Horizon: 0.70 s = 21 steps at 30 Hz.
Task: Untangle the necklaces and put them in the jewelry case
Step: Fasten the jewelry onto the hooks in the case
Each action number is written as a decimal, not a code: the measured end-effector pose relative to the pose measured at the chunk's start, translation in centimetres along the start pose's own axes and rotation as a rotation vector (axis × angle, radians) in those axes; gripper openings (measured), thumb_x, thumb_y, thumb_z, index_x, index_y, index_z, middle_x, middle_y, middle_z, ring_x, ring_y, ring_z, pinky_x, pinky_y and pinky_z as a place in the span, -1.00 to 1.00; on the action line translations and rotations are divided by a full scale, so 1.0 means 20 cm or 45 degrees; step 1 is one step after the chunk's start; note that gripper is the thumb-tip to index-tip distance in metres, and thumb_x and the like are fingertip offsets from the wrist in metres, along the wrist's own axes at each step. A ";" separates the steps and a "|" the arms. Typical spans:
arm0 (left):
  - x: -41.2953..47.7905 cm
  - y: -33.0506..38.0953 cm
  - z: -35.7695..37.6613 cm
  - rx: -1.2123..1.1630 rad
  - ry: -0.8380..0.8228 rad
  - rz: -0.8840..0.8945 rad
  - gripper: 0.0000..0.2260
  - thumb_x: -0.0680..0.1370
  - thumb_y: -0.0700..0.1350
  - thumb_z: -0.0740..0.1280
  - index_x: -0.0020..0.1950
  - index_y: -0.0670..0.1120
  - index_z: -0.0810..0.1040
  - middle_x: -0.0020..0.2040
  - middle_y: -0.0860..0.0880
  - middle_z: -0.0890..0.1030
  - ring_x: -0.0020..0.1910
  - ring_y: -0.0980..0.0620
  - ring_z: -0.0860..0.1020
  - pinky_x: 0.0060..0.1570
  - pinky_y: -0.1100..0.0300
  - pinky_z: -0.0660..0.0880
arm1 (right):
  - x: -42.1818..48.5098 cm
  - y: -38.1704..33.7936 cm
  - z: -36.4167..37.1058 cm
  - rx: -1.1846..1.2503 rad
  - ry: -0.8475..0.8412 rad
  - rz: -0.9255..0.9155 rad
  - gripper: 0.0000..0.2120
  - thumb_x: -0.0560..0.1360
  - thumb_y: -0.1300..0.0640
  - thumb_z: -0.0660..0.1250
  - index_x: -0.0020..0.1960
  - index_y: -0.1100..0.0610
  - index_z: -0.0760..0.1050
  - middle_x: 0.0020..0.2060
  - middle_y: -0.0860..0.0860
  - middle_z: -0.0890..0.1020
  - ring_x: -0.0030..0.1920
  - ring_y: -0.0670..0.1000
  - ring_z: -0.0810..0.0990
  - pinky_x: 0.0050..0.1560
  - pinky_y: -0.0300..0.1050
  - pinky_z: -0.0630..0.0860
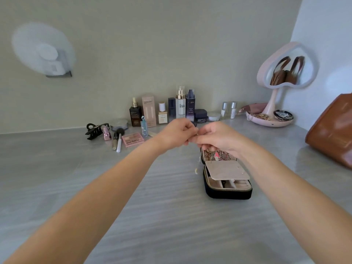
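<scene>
A small black jewelry case (227,193) lies open on the grey table, its beige inner flap (227,169) raised over the compartments and several chains showing in its lid pocket (219,155). Above the far end of the case, my left hand (176,133) and my right hand (217,137) meet fingertip to fingertip and pinch a thin necklace chain (197,133) between them. The chain is very fine; a faint strand hangs down toward a small pale pendant (196,170) just left of the case.
Cosmetic bottles and jars (181,107) line the wall behind my hands. A hair claw (96,130), brushes and a pink palette (132,139) lie at the left. A heart-shaped mirror stand with a jewelry dish (270,121) is at the back right, a brown bag (332,130) at the right edge.
</scene>
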State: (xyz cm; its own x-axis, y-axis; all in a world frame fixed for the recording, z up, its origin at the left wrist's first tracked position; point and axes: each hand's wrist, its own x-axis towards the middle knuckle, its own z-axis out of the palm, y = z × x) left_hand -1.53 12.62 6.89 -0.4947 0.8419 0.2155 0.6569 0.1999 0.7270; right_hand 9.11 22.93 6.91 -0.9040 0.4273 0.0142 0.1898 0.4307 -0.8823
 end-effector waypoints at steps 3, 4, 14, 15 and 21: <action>0.01 0.02 0.03 -0.091 -0.028 0.021 -0.80 0.59 -0.15 0.21 -0.25 -0.05 0.40 -0.38 0.02 0.51 -0.48 0.21 0.44 -0.32 0.27 0.39 | -0.02 -0.01 -0.07 -0.187 0.045 0.023 -0.84 0.44 0.13 0.39 -0.26 0.19 0.54 -0.40 0.05 0.56 -0.49 -0.09 0.43 -0.54 -0.30 0.26; 0.02 0.03 0.04 -0.125 -0.026 0.015 -0.80 0.59 -0.14 0.21 -0.24 -0.05 0.40 -0.37 0.02 0.51 -0.46 0.19 0.45 -0.29 0.24 0.40 | -0.02 -0.02 -0.09 -0.241 0.057 0.025 -0.83 0.45 0.14 0.38 -0.28 0.18 0.54 -0.39 0.06 0.57 -0.45 -0.06 0.43 -0.51 -0.28 0.27; 0.06 0.08 0.25 -0.862 -0.117 -0.255 -0.37 0.58 0.25 -0.19 -0.01 -0.07 0.58 -0.08 -0.04 0.65 -0.04 0.07 0.61 0.15 0.13 0.41 | 0.00 -0.03 -0.21 0.075 0.136 0.010 -0.85 0.51 0.21 0.31 -0.24 0.17 0.50 -0.58 -0.06 0.56 -0.59 -0.19 0.45 -0.61 -0.37 0.26; 0.07 0.08 0.28 -0.914 -0.136 -0.256 -0.35 0.58 0.24 -0.20 0.04 -0.12 0.57 -0.08 -0.09 0.65 -0.09 0.09 0.63 0.04 0.25 0.46 | -0.01 -0.02 -0.22 0.080 0.140 0.011 -0.85 0.51 0.21 0.31 -0.24 0.17 0.50 -0.58 -0.06 0.56 -0.59 -0.20 0.45 -0.61 -0.38 0.26; 0.10 0.04 0.37 -0.907 -0.159 -0.227 -0.57 0.64 0.06 -0.02 0.01 -0.19 0.54 -0.31 -0.03 0.58 -0.32 0.12 0.57 -0.32 0.42 0.46 | 0.00 0.10 -0.31 0.158 0.264 0.035 -0.90 0.50 0.23 0.31 -0.19 0.17 0.52 -0.35 0.06 0.60 -0.53 -0.19 0.47 -0.57 -0.36 0.26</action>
State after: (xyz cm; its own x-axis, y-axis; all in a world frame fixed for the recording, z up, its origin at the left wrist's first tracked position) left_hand 2.20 18.14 3.17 -0.4631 0.8862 0.0099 0.0236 0.0012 0.9997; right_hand 11.85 28.65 8.09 -0.7987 0.5971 0.0747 0.1526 0.3211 -0.9347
